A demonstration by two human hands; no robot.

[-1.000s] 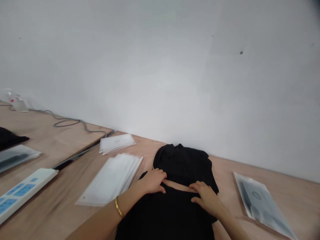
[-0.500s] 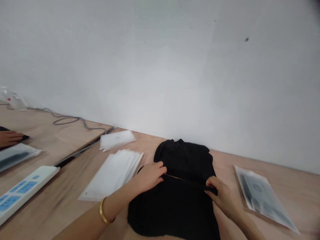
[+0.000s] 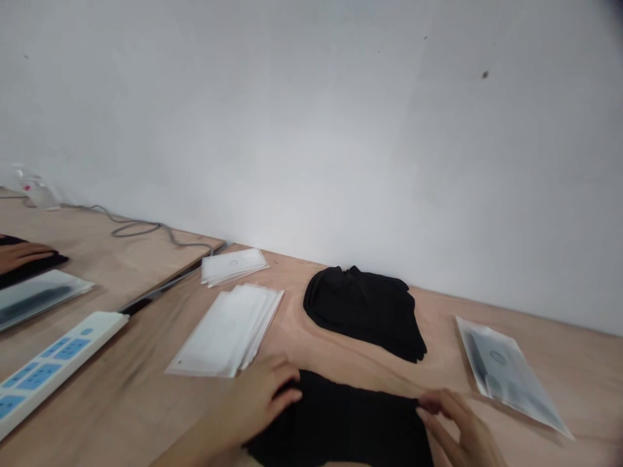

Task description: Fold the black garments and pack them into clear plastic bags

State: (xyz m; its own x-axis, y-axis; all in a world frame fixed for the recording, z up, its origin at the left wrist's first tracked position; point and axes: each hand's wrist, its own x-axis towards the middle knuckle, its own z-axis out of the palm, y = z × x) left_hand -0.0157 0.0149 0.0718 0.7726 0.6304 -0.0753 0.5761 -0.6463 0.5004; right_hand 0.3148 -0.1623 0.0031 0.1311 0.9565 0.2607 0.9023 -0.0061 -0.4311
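Observation:
A piece of black cloth [image 3: 360,425] lies on the wooden table in front of me, its far edge stretched nearly straight. At its far left corner my left hand [image 3: 265,395] pinches the fabric between thumb and curled fingers. My right hand [image 3: 460,425] grips the far right corner, thumb and fingertips together. The near part of the cloth runs to the bottom of the view. Beyond it, against the wall side, a stack of folded black cloth [image 3: 365,311] lies apart from both hands.
Frosted plastic bags [image 3: 226,331] lie at left, with smaller bags [image 3: 233,266] behind. A filled bag [image 3: 509,370] is at right. A power strip [image 3: 58,363], a cable [image 3: 136,227] and another person's hand [image 3: 24,255] on black cloth are farther left.
Both hands have drawn the black cloth toward me, away from the stack. A strip of table now shows between them. The far edge is pulled straighter.

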